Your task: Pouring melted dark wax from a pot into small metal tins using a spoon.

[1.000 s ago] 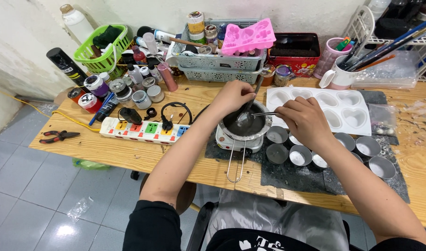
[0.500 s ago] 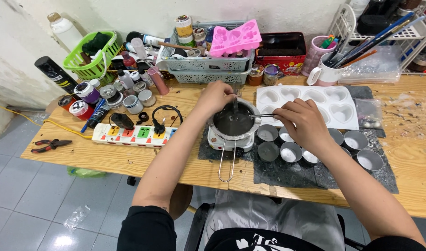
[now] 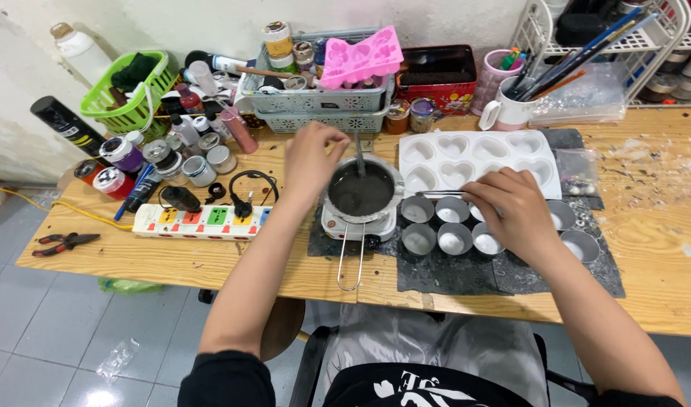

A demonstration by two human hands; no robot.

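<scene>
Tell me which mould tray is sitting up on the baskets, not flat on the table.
The pink mould, propped on the grey baskets. The white heart mould lies flat on the table.

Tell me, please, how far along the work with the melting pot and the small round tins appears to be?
Done: several small tins already hold white fill. In hand: the left hand holds a stirrer in the pot of dark liquid on its small burner, while the right hand holds tweezers over the tins. Left: the white heart mould looks empty, and the dark liquid is unpoured.
</scene>
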